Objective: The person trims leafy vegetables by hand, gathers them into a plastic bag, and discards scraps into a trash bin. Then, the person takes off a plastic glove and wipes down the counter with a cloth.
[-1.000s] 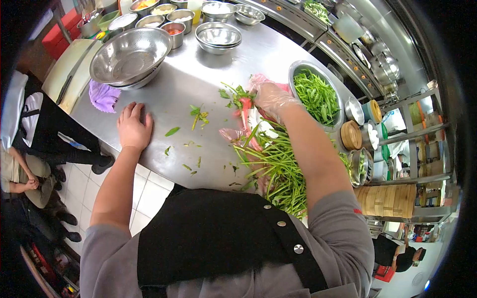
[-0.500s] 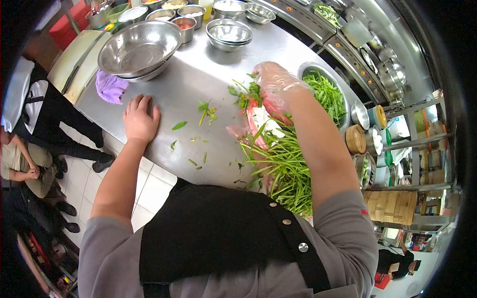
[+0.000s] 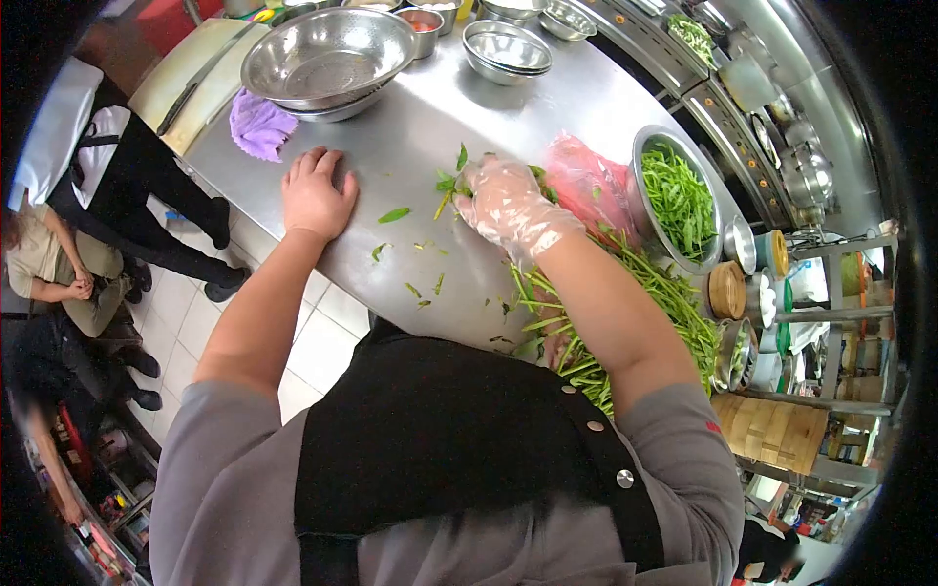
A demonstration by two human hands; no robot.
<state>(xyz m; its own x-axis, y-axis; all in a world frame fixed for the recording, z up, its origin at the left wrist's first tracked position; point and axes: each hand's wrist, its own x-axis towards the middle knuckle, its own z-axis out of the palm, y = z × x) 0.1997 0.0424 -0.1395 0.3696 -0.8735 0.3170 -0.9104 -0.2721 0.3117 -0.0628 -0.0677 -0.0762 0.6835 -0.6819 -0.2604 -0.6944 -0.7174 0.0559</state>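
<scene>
My left hand (image 3: 318, 193) lies bare and flat on the steel table (image 3: 391, 283), fingers stretched out, holding nothing. My right hand (image 3: 513, 207), in a clear plastic glove, is closed around some leafy green scraps (image 3: 447, 183) at the table's middle. Just beyond it sits a crumpled pink plastic bag (image 3: 593, 181). A heap of long green stems (image 3: 669, 308) lies beneath and beside my right forearm, partly hidden by it. Loose leaf bits (image 3: 394, 215) are scattered between my hands. Cut greens (image 3: 674, 195) fill a steel bowl (image 3: 705, 262) on the right.
A perforated steel bowl (image 3: 327, 59) and a purple cloth (image 3: 261, 125) are ahead of my left hand. A knife (image 3: 191, 93) rests on a cutting board (image 3: 161, 93). Small nested bowls (image 3: 506, 49) stand farther back. People are at the left, beyond the table edge.
My right hand has come nearer to me and leftward, away from the pink bag, with leafy scraps now at its fingers. My left hand stays flat. The whole view has shifted.
</scene>
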